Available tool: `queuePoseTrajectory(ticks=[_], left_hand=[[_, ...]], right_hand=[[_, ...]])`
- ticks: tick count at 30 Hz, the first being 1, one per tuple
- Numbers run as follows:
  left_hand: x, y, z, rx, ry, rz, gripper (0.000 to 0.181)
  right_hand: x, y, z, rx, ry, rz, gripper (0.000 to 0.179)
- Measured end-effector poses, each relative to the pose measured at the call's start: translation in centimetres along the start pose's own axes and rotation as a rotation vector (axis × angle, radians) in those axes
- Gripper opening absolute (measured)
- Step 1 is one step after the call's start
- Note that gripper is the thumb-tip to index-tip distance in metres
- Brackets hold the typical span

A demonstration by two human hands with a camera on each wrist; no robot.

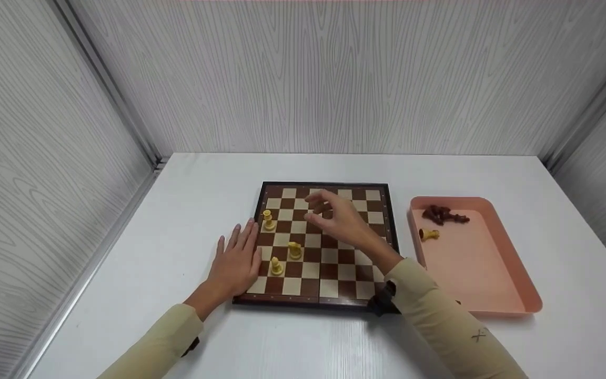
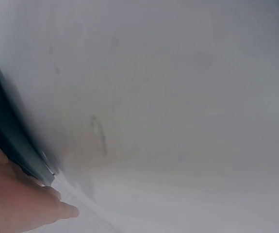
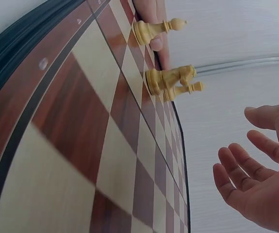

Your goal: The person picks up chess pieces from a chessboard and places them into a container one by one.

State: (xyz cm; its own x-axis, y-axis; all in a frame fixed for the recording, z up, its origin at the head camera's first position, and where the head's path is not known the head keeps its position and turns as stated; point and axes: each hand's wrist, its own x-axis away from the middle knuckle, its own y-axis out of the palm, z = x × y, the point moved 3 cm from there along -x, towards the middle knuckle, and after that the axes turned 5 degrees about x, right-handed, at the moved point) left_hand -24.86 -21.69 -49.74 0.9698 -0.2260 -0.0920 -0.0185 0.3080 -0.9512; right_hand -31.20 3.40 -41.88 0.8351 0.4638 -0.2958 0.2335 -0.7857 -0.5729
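A brown-and-cream chessboard (image 1: 311,271) lies on the white table. My left hand (image 1: 237,260) rests flat along its left edge, fingers straight. Above the middle of the board hovers my right hand (image 1: 337,218), fingers loosely bent and parted, nothing between them. Three cream chess pieces stand upright on the left half: a knight (image 1: 295,250), a bishop (image 3: 158,31) nearer the front edge, and a piece with a flared top (image 1: 268,220) farther back beside my left fingertips. In the right wrist view the right hand (image 3: 260,179) is apart from these pieces.
To the right of the board sits a pink tray (image 1: 513,252). Dark chess pieces (image 1: 442,215) and a cream piece (image 1: 429,235) lie on their sides in it; my right sleeve (image 1: 440,316) covers its near left corner. A grey wood-grain panel (image 1: 334,79) rises behind the table.
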Motion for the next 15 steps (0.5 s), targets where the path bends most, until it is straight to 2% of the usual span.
queuePoseTrajectory(ticks=[5,15], left_hand=[[-0.1,0.0,0.0,-0.001,0.001,-0.001,0.062],[-0.1,0.1,0.1,0.002,-0.002,-0.009,0.062]], right_hand=[[-1.0,1.4,-0.2,0.018,0.018,-0.019,0.036],[-2.3,4.1,-0.4,-0.074,0.012,-0.048,0.035]])
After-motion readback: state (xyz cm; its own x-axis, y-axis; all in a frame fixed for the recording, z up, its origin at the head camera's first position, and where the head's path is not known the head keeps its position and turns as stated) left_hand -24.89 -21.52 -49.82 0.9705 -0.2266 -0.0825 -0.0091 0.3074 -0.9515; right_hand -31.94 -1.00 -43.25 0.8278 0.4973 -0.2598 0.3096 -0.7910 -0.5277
